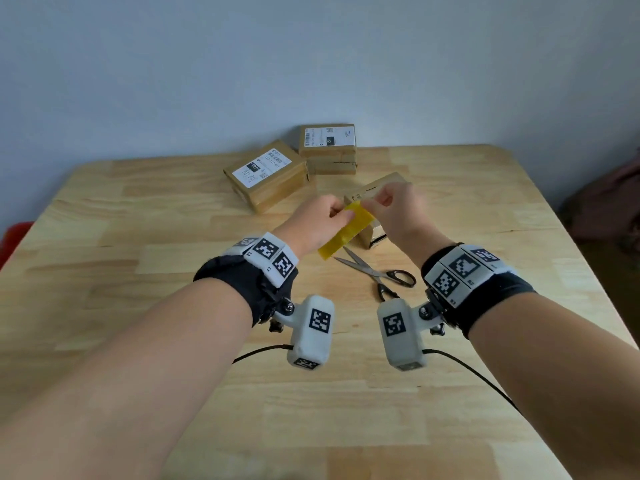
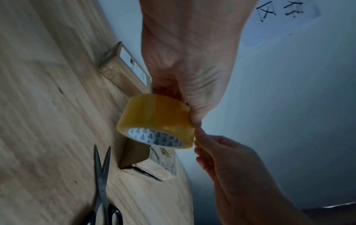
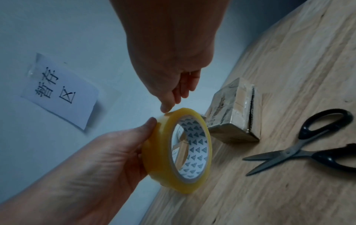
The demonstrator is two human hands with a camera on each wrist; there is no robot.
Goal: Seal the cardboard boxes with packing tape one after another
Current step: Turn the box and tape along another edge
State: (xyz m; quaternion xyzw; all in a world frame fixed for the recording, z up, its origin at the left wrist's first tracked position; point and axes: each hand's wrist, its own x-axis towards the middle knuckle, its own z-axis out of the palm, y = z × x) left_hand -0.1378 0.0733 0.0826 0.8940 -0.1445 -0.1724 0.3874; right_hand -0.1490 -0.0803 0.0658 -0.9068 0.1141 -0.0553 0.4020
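Left hand (image 1: 320, 225) grips the tape roll (image 1: 346, 230) above the scissors (image 1: 377, 271). Right hand (image 1: 391, 209) pinches at its rim; advise lifting the loose end cleanly before pulling.

The roll of tape (image 1: 346, 230) is in the air above the surface (image 1: 138, 237), between the left hand (image 1: 317, 221) and the right hand (image 1: 393, 209). Directly behind and below the roll a small box (image 1: 375, 192) stands on the surface. The scissors (image 1: 379, 271) lie in front of this box, nearer to the person. Farther back and to the left lies a second box (image 1: 268, 174). Just to its right, close to the wall (image 1: 311, 57), two more boxes (image 1: 329, 148) are stacked.
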